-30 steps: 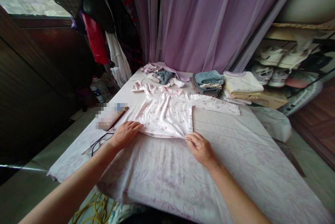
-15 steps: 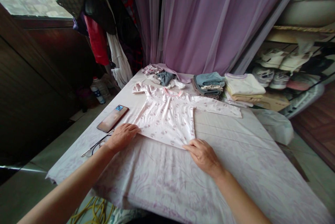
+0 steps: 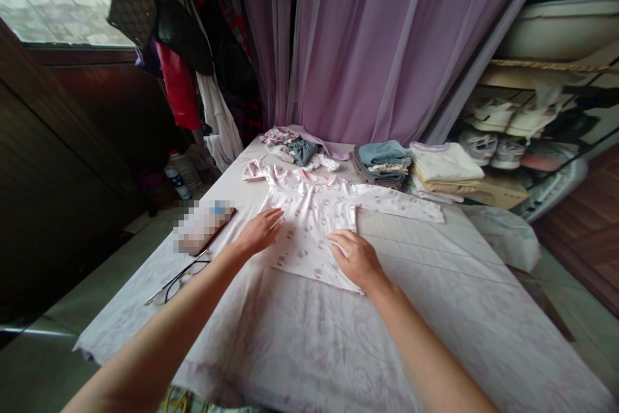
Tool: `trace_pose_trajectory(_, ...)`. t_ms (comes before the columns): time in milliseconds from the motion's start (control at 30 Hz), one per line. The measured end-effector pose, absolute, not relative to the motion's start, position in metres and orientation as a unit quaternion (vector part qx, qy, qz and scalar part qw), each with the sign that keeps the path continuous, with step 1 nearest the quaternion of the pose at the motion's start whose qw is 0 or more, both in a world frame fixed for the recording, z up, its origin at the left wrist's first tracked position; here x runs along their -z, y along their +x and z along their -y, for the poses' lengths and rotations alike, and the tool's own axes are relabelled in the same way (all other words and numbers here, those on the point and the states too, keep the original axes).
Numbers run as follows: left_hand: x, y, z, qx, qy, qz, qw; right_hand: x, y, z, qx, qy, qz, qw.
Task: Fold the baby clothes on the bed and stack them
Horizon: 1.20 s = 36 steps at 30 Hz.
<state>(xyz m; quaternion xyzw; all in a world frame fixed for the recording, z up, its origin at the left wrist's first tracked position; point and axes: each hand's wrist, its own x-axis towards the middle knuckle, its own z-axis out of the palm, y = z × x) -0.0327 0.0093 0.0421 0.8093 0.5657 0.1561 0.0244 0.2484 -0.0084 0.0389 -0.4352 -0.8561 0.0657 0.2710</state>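
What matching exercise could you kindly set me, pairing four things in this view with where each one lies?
Things:
1. Left hand
2. Eyeglasses
3. Stack of folded clothes
4. Plastic bottle

Places:
A. On the floor, off the left side
B. At the far right of the patterned sheet
C. On the pale pink garment
D. Near the sheet's left edge

Pairs: 1-C, 2-D, 3-B, 4-A

2 hands, 1 PJ top

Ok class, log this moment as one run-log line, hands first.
left hand: open, palm down on pink garment | right hand: open, palm down on it | nearby: glasses
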Motion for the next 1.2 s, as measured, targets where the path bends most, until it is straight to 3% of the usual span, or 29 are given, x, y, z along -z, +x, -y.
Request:
trace_pose_trajectory(167, -0.022, -0.004, -0.056, -0.089, 0.780, -0.618, 0.047, -0.029, 0.219, -0.008, -0.051, -0.509, 0.852, 0.114)
trace_pose_trajectory(267, -0.016, -0.017, -0.064, -0.064, 0.738, -0.671, 0.044, -0.018, 0.227, -0.005, -0.040, -0.545, 0.834, 0.078)
trace_pose_trajectory(500, -0.020, -0.030, -0.064, -0.038, 0.665, -0.745, 0.022, -0.012, 0.244, 0.000, -0.046, -0.601, 0.795, 0.072)
trace_pose_trajectory(667, -0.026, 0.009, -0.086, -0.085, 0.733, -0.675, -0.031, -0.025, 0.219, -0.041, -0.052, -0.573, 0.812, 0.101)
trace_pose_trajectory(867, -0.020, 0.027, -0.126, -0.056, 0.765, -0.642, 0.016, -0.022, 0.200, -0.095, -0.085, -0.529, 0.842, 0.064)
trace_pose_trajectory(1200, -0.011, -0.019, -0.141, -0.065, 0.701, -0.711, 0.004, -0.003, 0.247, -0.086, -0.022, -0.619, 0.778, 0.101)
